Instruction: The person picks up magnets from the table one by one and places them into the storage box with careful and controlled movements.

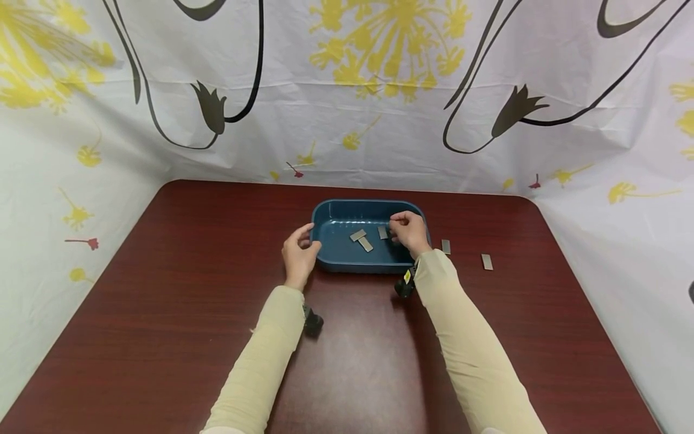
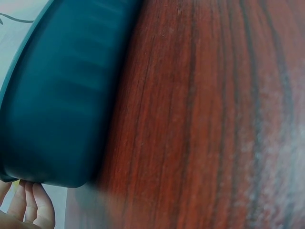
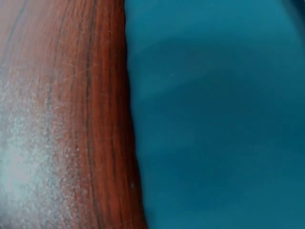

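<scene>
Fingers of the left hand [image 1: 299, 259], spread, touch the blue tray [image 1: 352, 267] at its left end, probably steadying it; three grey tiles [image 1: 365, 243] lie inside. Right hand [image 1: 411, 234]: curled fingers beside them, grip unclear. Two more tiles [image 1: 487, 261] lie right, on the surface [image 1: 162, 301].

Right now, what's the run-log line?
left hand: touches left end of blue tray | right hand: over tray's right end, grip unclear | gray rectangular pieces: three visible inside, two on tabletop
</scene>
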Available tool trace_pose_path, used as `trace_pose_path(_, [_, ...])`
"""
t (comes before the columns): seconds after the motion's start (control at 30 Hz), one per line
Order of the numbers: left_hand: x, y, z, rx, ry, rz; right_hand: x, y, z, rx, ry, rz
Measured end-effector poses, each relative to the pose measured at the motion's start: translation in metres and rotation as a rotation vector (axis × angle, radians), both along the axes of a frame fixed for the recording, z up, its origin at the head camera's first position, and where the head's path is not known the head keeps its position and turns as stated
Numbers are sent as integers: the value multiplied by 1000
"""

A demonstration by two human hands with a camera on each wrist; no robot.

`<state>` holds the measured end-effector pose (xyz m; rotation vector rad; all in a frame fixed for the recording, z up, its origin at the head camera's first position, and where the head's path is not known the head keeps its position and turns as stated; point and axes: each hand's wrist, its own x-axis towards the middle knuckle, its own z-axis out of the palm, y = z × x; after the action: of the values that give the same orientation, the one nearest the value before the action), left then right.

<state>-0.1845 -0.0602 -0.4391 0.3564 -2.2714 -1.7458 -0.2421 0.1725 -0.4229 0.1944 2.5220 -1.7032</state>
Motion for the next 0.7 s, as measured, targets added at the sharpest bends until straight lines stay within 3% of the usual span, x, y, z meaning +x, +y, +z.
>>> trace_pose_path(0.7, [0,0,-1,-5,-2,2,7,-1,7,-125,209,8])
